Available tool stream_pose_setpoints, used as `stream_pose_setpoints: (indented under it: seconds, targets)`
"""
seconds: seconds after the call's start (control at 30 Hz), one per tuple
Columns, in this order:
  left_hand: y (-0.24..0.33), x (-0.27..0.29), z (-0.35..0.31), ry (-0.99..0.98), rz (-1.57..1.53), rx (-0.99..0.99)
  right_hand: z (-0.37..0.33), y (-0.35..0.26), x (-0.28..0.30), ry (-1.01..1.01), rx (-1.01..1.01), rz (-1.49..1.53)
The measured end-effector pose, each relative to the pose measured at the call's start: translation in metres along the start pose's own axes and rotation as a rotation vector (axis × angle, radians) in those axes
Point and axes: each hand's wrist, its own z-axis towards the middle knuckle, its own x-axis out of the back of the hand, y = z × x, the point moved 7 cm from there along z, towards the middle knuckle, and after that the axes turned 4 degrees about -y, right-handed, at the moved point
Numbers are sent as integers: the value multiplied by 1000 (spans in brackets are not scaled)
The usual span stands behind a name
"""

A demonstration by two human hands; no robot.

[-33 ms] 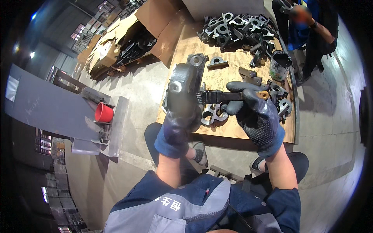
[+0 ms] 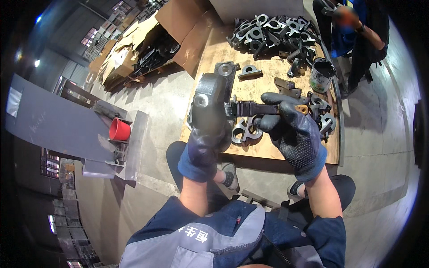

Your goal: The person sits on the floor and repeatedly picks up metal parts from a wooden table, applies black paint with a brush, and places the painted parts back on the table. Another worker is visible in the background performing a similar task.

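My left hand [image 2: 203, 149], in a black glove with a blue cuff, is closed around a dark metal bracket [image 2: 209, 96] above the near part of the table. The bracket has a thick rounded body, and a flat plate with a round hole shows behind it. In my gloved right hand [image 2: 298, 138] a paintbrush [image 2: 257, 108] lies level, gripped between thumb and fingers. Its bristles meet the bracket's right side, and the light-brown handle end sticks out past my fingers. Loose ring-shaped brackets [image 2: 247, 131] lie on the table below the brush.
The wooden tabletop [image 2: 268, 149] carries a pile of brackets [image 2: 270, 33] at its far end. A can with black contents [image 2: 322, 73] stands at the right edge. A person [image 2: 357, 35] is beyond it. Left are cardboard [image 2: 185, 27] and a red bucket [image 2: 119, 129].
The brush has shifted slightly, with its bristles pressed closer against the bracket. My left hand and the bracket have barely moved.
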Motion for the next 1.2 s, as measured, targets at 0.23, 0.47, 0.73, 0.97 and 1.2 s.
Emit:
stream_pose_setpoints:
  seconds: [0.23,0.47,0.73,0.97,1.2]
  targets:
    - [0,1,0,-51,37,12,-5,-3,-15,59,76,151]
    - [6,-2,2,16,33,-83,-8,1,-14,53,-29,225]
    - [0,-2,1,-65,109,-18,-5,-10,-21,181,-206,501]
    - [4,-7,0,-12,41,-71,-12,-25,-24,6,189,-86]
    - [5,-18,0,1,64,-18,-6,-4,-21,133,-85,421]
